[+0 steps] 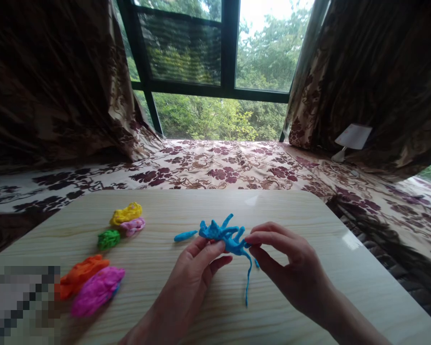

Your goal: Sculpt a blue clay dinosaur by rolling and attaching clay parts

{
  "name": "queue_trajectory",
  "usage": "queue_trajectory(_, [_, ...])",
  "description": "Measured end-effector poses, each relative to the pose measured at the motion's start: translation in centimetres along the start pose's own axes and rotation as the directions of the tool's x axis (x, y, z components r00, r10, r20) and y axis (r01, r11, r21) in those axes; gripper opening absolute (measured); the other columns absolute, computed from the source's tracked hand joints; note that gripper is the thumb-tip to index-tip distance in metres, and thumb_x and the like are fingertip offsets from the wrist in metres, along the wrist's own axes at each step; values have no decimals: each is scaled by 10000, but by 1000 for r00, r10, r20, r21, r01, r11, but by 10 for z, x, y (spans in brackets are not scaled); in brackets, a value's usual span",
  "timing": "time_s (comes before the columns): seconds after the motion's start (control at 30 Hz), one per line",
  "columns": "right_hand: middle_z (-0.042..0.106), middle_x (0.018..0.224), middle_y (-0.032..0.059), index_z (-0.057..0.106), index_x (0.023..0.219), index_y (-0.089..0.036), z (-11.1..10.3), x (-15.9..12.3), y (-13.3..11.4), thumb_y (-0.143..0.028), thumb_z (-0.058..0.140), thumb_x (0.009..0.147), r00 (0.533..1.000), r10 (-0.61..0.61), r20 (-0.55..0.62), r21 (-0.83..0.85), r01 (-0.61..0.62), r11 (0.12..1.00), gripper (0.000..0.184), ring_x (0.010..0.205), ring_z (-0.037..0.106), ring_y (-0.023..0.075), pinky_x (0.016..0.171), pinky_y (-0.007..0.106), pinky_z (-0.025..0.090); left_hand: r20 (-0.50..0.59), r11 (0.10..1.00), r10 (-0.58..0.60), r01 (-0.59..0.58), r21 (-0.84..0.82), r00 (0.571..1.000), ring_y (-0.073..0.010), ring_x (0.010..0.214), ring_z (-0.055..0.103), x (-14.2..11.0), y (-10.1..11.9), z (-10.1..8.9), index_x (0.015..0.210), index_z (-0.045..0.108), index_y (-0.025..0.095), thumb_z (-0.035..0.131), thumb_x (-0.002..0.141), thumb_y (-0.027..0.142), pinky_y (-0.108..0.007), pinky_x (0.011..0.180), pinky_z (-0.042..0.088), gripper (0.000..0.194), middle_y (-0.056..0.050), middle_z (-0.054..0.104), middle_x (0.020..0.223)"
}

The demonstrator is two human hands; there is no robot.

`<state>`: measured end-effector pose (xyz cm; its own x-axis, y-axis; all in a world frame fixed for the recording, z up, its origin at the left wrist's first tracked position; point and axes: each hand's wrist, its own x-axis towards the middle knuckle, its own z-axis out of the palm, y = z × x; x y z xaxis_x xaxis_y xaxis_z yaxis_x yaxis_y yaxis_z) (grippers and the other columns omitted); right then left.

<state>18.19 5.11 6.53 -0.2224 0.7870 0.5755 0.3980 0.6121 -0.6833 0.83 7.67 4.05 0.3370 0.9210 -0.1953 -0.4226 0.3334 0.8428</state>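
Both forearms come in low over the pale wooden table, the left hand angled up and to the right with its palm turned inward, the right hand arched across from the other side, wrist bent and knuckles up. I count one blue clay figure, one loose blue spindle just beyond the left fingers, and five other colours of clay off to the left: one yellow lump, one pale pink, one green, one orange and one bright pink. The figure is held up between the two hands, its several prongs rising above the fingertips and one thin strand trailing down between them. Left thumb and fingers are clamped on its body; right thumb and forefinger are pinched together at its right end, though from here I can't make out whether they grip a limb or a separate bit.
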Motion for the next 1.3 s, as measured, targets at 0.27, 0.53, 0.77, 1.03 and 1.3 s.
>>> queue_trajectory(0.27, [530, 1004, 48, 628, 920, -232, 7, -5, -2, -115, 576, 774, 998, -36, -44, -203, 26, 979, 194, 950, 508, 182, 829, 353, 427, 18, 1000, 6, -7, 20, 1000, -188, 999, 541, 0, -7, 2, 946, 644, 191, 586, 785, 243, -362, 924, 409, 180, -57, 643, 1020])
queue_trajectory(0.53, [541, 1028, 61, 634, 959, -258, 8, -4, 2, -138, 540, 800, 999, 2, -43, -332, -16, 943, 221, 982, 485, 211, 825, 377, 425, -39, 993, 13, -8, 114, 999, -197, 951, 568, -5, -6, 7, 884, 677, 208, 640, 731, 268, -335, 865, 437, 168, -52, 670, 961])
queue_trajectory(0.77, [526, 1081, 54, 635, 904, -250, 9, -5, 4, -143, 540, 802, 999, 10, -46, -340, -25, 940, 175, 1035, 466, 208, 871, 373, 407, -97, 982, 61, -43, 181, 993, -202, 887, 576, -5, -4, 13, 829, 680, 192, 648, 708, 267, -342, 829, 438, 146, -55, 676, 895])
queue_trajectory(1.03, [530, 1081, 53, 620, 878, -224, 8, -5, 5, -155, 559, 787, 995, 105, 6, -311, -98, 945, 129, 1000, 507, 193, 853, 352, 424, -67, 980, 73, -59, 192, 995, -195, 868, 575, -7, -3, 13, 843, 678, 187, 661, 699, 252, -326, 822, 423, 159, -54, 678, 885])
queue_trajectory(1.3, [553, 997, 52, 620, 879, -216, 10, -6, 4, -137, 556, 778, 995, 101, 9, -289, -94, 953, 143, 933, 530, 185, 803, 330, 451, -56, 979, 73, -61, 197, 996, -190, 842, 584, -7, -3, 13, 834, 687, 190, 661, 698, 249, -314, 818, 419, 150, -53, 687, 866])
